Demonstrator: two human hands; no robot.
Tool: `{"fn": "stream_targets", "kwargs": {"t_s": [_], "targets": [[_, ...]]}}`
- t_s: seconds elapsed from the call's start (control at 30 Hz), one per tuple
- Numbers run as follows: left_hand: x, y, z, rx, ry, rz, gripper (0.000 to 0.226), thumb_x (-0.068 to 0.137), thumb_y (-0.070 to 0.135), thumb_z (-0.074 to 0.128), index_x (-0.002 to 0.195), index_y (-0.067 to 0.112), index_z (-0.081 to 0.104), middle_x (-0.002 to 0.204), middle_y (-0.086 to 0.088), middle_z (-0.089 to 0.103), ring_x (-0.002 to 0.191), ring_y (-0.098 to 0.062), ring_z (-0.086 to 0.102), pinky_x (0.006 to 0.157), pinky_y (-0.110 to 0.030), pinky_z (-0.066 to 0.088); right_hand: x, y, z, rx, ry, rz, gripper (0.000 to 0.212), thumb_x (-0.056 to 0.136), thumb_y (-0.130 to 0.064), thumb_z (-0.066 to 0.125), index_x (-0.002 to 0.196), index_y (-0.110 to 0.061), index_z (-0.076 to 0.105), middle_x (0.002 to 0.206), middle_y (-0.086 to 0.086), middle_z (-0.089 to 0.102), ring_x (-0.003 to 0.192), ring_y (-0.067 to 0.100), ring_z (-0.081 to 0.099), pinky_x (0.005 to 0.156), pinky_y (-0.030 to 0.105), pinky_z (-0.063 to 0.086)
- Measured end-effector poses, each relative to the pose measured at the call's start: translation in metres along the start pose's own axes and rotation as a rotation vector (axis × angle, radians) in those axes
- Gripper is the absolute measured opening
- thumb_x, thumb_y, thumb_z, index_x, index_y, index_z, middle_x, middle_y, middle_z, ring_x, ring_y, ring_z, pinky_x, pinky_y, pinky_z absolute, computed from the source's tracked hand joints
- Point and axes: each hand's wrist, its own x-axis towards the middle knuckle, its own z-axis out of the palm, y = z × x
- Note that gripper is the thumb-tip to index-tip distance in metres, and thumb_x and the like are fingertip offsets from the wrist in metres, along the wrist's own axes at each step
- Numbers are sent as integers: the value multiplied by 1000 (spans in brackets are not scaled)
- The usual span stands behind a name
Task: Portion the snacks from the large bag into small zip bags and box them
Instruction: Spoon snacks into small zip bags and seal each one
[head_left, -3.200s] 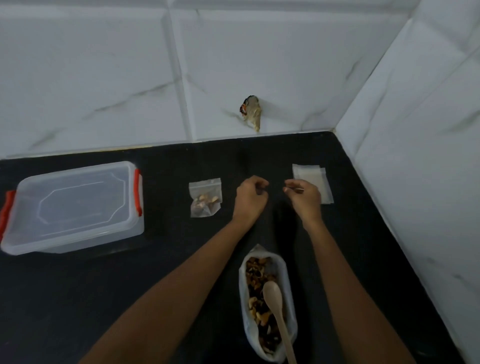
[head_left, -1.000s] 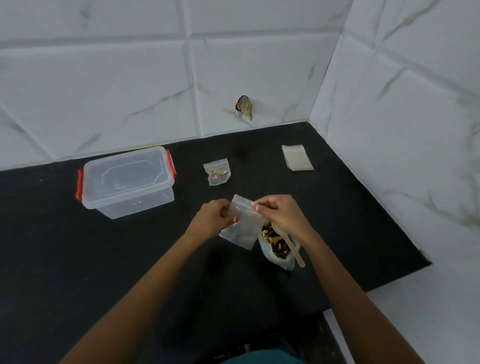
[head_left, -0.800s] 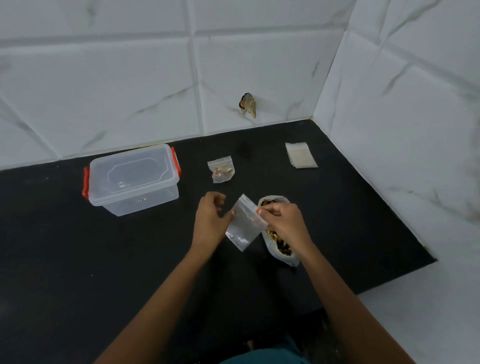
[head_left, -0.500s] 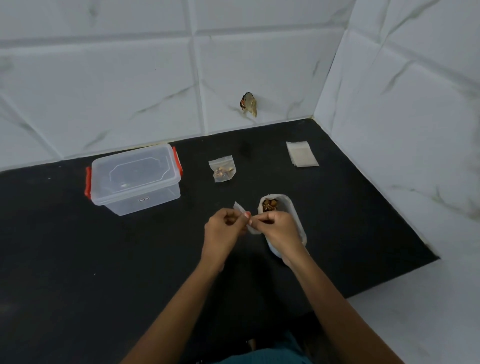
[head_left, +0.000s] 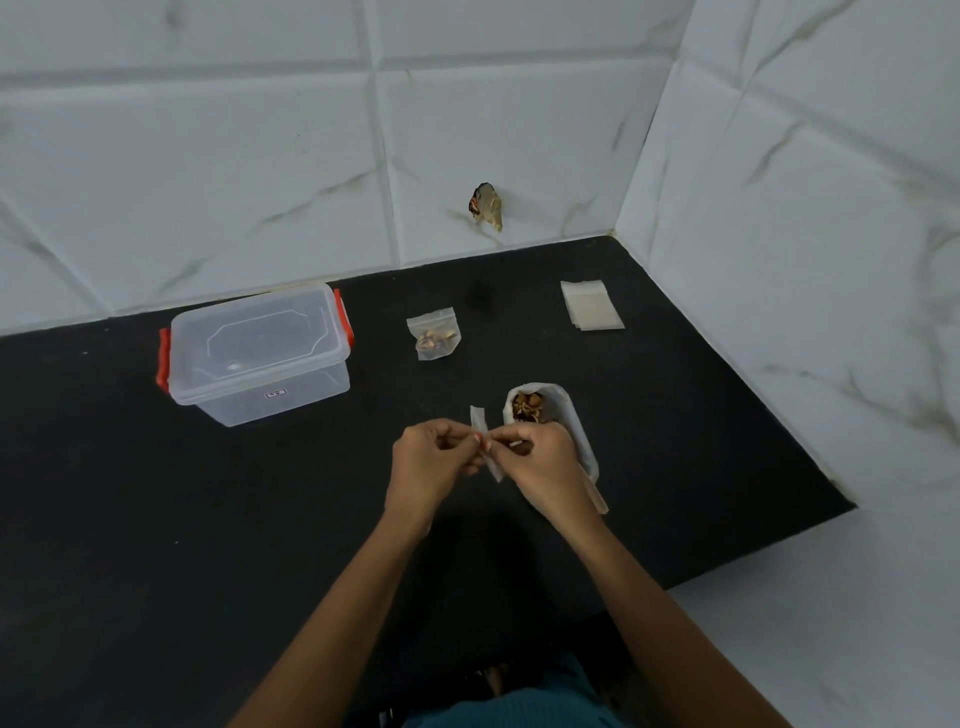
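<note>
Pinching an empty small zip bag (head_left: 479, 422) at its top edge, the left hand (head_left: 431, 465) and right hand (head_left: 543, 467) meet above the counter (head_left: 156, 519). The fingers of both hands are clamped on the film. The bag hangs edge-on to the camera (whether its mouth is parted cannot be told), with its long axis running far to near between the hands. The open large snack bag (head_left: 574, 421) lies just to its right, partly under the right hand, so that hand is nearer for scooping. A filled zip bag (head_left: 434, 340), a stack of empty bags (head_left: 592, 306) and the lidded plastic box (head_left: 260, 353) lie farther back.
</note>
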Motion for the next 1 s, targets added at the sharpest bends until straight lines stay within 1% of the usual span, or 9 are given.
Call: {"fn": "stream_targets", "kwargs": {"t_s": [0.17, 0.33, 0.43, 0.53, 0.63, 0.7, 0.77, 0.87, 1.0], "targets": [[-5, 1, 0, 242, 48, 67, 13, 84, 11, 64, 76, 20, 60, 75, 3, 64, 69, -5, 61, 59, -12, 48, -6, -3, 5, -267, 92, -78, 8, 85, -17, 64, 88, -11, 69, 78, -5, 66, 70, 3, 61, 66, 14, 50], [-6, -1, -4, 326, 124, 45, 12, 83, 12, 65, 76, 19, 59, 76, 2, 62, 63, -6, 56, 54, -14, 43, -2, -3, -2, -319, 206, -83, 11, 86, -12, 61, 74, -12, 62, 62, -12, 52, 54, -2, 49, 55, 5, 40], [-8, -2, -3, 344, 117, 65, 12, 85, 14, 63, 76, 19, 58, 73, 4, 60, 60, -5, 54, 53, -13, 41, -1, -4, -4, -265, 116, -59, 7, 87, -11, 59, 92, -11, 65, 73, -14, 55, 64, -4, 52, 57, 2, 40], [-9, -1, 3, 239, 111, 39, 8, 89, 18, 58, 80, 18, 56, 77, 1, 59, 63, -5, 53, 54, -13, 41, -3, -7, -1, -184, 18, -68, 24, 88, -10, 59, 112, -12, 60, 93, -9, 58, 82, 0, 56, 64, 5, 45], [-13, 0, 10, -70, 47, -99, 5, 92, 23, 52, 92, 17, 52, 95, -10, 60, 77, -14, 57, 63, -23, 47, -6, -9, 4, -137, -73, -100, 21, 88, -11, 59, 109, -12, 60, 96, -6, 61, 85, 0, 57, 68, 9, 48], [-15, -1, 12, -128, 57, -110, 8, 91, 23, 54, 94, 19, 48, 100, -12, 60, 81, -17, 60, 66, -26, 51, -6, -9, 6, -114, -82, -82, 19, 87, -10, 59, 106, -11, 61, 98, -1, 64, 89, 6, 60, 74, 15, 50], [-14, -1, 10, -45, 97, -38, 9, 90, 20, 58, 95, 20, 51, 102, -7, 60, 89, -15, 61, 71, -26, 54, -5, -9, 4, -93, -56, -50, 14, 86, -11, 61, 100, -10, 63, 95, 3, 66, 83, 6, 61, 70, 12, 50], [-12, -2, 3, 128, 127, 74, 10, 88, 10, 58, 94, 19, 56, 97, 2, 61, 82, -5, 60, 61, -14, 51, -2, -7, -3, -96, 1, 5, 4, 85, -13, 63, 89, -13, 62, 79, -8, 59, 71, 0, 55, 54, 3, 43], [-11, -3, -4, 387, 179, 155, 23, 85, 7, 62, 102, 20, 58, 103, 7, 57, 80, -2, 57, 67, -14, 49, 6, -4, -8, -85, 76, 42, 13, 84, -7, 61, 93, -17, 60, 88, -7, 60, 79, 1, 56, 67, 9, 46]]}}
